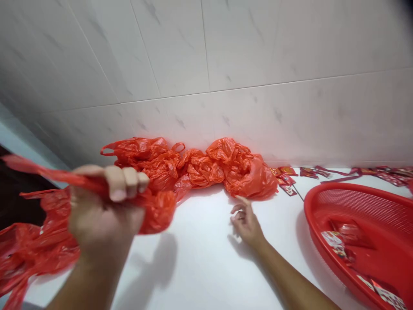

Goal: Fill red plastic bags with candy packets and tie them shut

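The left hand (106, 211) is gripping a red plastic bag (158, 211) in a tight fist, the empty, half-open right hand (247, 224) is resting near heaped red bags (193, 165) along the tiled wall (206, 56), sachets (335, 241) lying in a red basket (311, 215).

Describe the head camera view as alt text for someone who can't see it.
The person's left hand clenches a crumpled red plastic bag above a white counter, while the open right hand hovers near bunched red bags along a tiled wall. A red plastic basket holds red packets.
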Motion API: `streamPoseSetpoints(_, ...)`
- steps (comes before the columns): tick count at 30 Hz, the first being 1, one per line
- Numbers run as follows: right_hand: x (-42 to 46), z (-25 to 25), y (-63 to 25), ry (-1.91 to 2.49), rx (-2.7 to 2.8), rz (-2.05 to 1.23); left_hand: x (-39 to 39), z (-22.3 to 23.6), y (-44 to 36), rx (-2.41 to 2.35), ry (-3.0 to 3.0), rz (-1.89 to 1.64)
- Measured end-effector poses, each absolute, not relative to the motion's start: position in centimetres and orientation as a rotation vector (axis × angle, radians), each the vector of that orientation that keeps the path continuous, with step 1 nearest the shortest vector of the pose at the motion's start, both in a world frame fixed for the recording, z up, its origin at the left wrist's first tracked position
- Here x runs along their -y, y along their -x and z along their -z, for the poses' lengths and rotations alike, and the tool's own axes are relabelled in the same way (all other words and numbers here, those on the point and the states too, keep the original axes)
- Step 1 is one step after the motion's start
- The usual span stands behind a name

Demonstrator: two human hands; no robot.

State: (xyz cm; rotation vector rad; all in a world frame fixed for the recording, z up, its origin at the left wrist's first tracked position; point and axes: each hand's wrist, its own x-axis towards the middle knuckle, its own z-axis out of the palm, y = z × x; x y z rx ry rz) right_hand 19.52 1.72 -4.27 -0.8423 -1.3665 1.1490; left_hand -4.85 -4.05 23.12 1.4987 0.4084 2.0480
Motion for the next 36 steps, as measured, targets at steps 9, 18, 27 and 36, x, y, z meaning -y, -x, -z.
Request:
streamPoseSetpoints(9,1.0,3.1,-17.1,0.483,1.307,-1.852,2.7,-12.0,-1.6,-0.571,-1.274,-1.827)
streamPoseSetpoints(18,-2.4,2.5,-20.2,0.641,0.934,-1.769,0.2,-14.3,4.5,-1.072,-1.142,-2.09)
streamPoseSetpoints(27,-1.8,2.2,-19.8,0.571,0.886,-1.77,3.0,-10.9,4.8,-1.663,-2.012,-0.78)
streamPoseSetpoints(36,-1.7,2.7,-19.1,0.711,1.012,-1.373,2.6,-3.7,-1.8,-1.366,-1.582,-1.003)
